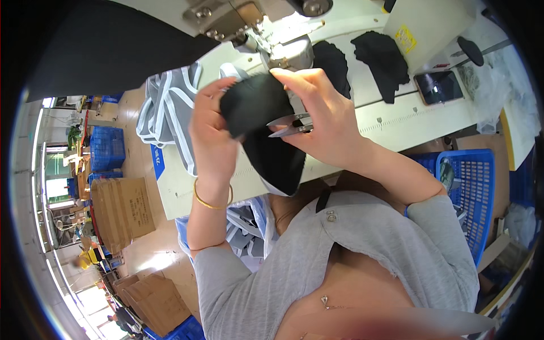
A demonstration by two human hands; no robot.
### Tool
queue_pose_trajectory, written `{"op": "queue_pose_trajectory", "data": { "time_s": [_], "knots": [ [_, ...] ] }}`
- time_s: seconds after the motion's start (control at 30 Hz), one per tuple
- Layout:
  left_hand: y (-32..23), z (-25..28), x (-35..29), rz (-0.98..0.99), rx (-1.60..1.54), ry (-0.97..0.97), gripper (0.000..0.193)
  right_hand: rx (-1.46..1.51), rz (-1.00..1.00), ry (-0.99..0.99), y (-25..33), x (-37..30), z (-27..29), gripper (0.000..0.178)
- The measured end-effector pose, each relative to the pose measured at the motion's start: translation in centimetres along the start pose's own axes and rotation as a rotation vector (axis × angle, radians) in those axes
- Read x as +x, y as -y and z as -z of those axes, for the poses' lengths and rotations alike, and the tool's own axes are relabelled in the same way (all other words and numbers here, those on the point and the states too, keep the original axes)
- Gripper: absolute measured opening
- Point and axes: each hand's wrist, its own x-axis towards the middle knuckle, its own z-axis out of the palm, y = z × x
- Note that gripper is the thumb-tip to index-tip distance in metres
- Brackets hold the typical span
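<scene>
In front of the sewing machine, a black fabric piece (254, 102) is held up over the table, its lower part hanging toward me and showing a pale edge at the tip. My left hand (212, 133), a little blurred, is closed on its left side. Thumb and forefinger of my right hand (334, 116) pinch its upper right edge. That same hand also keeps a pair of thread snips (289, 124) in its palm, the blades parted and pointing left across the fabric. Whether the blades touch the cloth I cannot tell.
The sewing machine (243, 25) stands just beyond my hands. Grey pieces with white binding (170, 107) lie left on the table. Black fabric pieces (382, 59) and a phone (439, 88) lie right. A blue basket (481, 192) stands at my right, cardboard boxes (122, 209) at left.
</scene>
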Motion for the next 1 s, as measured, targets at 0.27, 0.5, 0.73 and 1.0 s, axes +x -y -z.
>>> {"op": "queue_pose_trajectory", "data": {
  "time_s": [0.27, 0.5, 0.73, 1.0],
  "knots": [
    [1.7, 0.0, -3.8, 0.093, 0.183, 0.135, 0.056, 0.689, -1.12, 0.079, -2.0, -7.0, 3.7, 0.013],
    [2.6, -2.5, -4.6, 0.066, 0.441, 0.364, 0.067, 0.26, -0.435, 0.272, -0.1, -4.6, 4.9, 0.041],
    [2.6, -3.2, -5.7, 0.023, 0.319, 0.196, 0.05, 0.357, -0.228, 0.51, -3.2, -4.2, 2.6, 0.03],
    [5.0, -0.6, -6.7, 0.269, 0.165, 0.123, 0.013, 0.337, -0.729, 0.338, -3.7, -7.8, 2.1, 0.018]
  ]
}}
